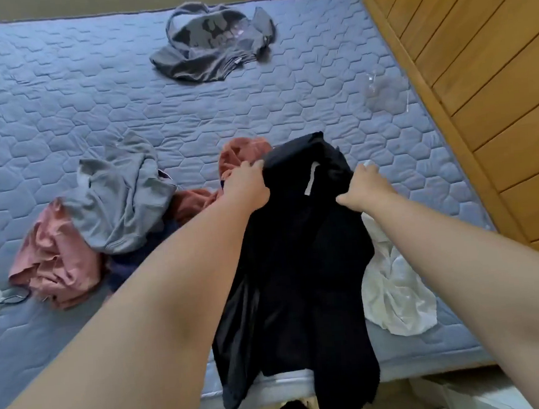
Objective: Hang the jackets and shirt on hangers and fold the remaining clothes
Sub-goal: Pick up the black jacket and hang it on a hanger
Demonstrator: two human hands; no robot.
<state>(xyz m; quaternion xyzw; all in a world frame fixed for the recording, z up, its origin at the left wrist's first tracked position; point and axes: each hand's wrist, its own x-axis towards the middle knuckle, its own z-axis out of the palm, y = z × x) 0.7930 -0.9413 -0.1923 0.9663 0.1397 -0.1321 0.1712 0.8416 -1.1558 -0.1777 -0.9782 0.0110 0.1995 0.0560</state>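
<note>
Two hands grip one black garment over the bed: left hand fingers pinched on its upper edge, right hand likewise. Best spread both grips apart evenly, finding shoulders before choosing hanger or fold.

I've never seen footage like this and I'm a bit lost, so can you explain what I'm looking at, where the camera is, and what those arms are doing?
There is no machine here. The one picture comes from a wide-angle camera worn on a person's head, looking forward and down, so the two bare arms are the wearer's own. Both hands grip the top of a black garment: the left hand at one side, the right hand at the other. It hangs down over the near edge of a bed with a blue quilted cover. On the bed lie more loose clothes: a dark grey printed top far back, a light grey garment over pink ones to the left, and a white garment to the right. A wooden panel stands on the right.
</note>
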